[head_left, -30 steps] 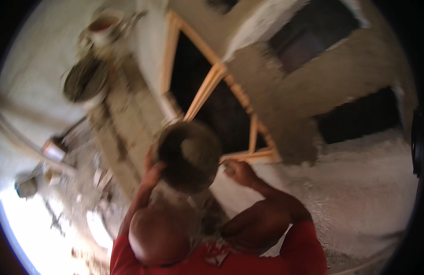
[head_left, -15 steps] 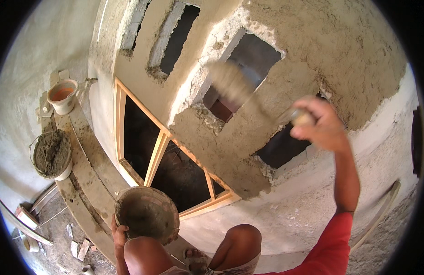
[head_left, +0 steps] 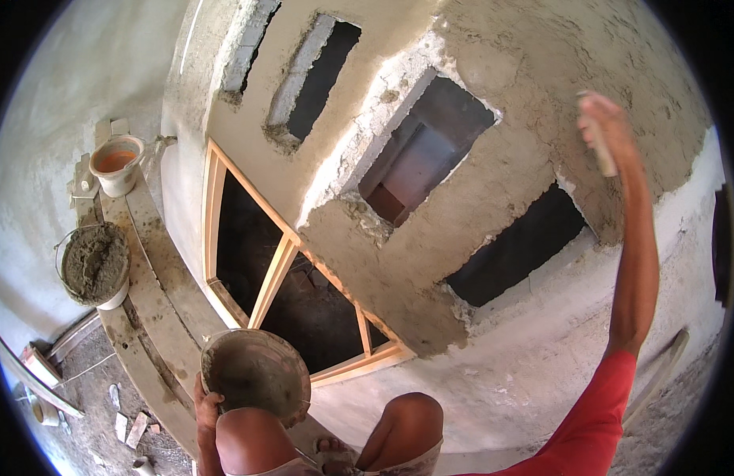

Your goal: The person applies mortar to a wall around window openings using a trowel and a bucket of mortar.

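My right hand [head_left: 611, 131], arm stretched out to the upper right, is closed on a trowel [head_left: 602, 152] close to the mortar-covered wall [head_left: 534, 95]. Only a narrow, pale strip of the trowel shows, blurred, so I cannot tell whether mortar is on it or whether it touches the wall. Down by my knees, my left hand [head_left: 209, 399] grips the side of a round, mortar-smeared bucket [head_left: 304, 381]. This bucket is tipped so that its inside faces up, with grey mortar residue in it.
A bucket full of mortar [head_left: 96, 264] and a smaller pail with an orange inside [head_left: 119, 163] stand on the planks [head_left: 157, 262] at left. The wall has several rectangular openings and a wooden frame [head_left: 276, 278]. Brick pieces [head_left: 137, 430] lie on the floor below.
My right hand has swung up and to the right with the trowel, from in front of the openings to the upper right wall. The left hand still holds the bucket.
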`<state>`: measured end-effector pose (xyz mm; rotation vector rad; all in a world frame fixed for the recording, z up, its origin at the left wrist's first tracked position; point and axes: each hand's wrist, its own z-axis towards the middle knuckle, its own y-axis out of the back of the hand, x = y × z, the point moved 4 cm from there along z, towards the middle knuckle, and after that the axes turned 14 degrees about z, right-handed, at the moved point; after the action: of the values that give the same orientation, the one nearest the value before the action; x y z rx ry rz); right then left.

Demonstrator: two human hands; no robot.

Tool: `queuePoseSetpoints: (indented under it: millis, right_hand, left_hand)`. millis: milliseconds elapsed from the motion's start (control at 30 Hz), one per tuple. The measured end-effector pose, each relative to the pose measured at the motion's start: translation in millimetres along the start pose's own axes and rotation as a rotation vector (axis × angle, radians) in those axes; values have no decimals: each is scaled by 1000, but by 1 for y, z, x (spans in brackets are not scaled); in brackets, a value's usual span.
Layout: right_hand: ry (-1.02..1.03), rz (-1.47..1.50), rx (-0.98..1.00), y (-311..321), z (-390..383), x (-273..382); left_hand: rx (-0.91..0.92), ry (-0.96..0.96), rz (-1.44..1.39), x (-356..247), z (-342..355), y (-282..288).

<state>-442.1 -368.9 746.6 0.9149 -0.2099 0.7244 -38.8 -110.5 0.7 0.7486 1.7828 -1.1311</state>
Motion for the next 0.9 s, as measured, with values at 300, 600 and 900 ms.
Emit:
queuePoseSetpoints:
  millis: [300,600,900]
  right_hand:
    - [30,-94,42,-21,-68,25]
    - [94,-132,201,-156,-82,-31]
    - [297,80,947,-259,-227,-53]
  left_hand:
    - [-69,62,100,-4,1,-4]
    - [11,19,-37,-7,-7,-8]
    - [-123,173,203,25,-15,1]
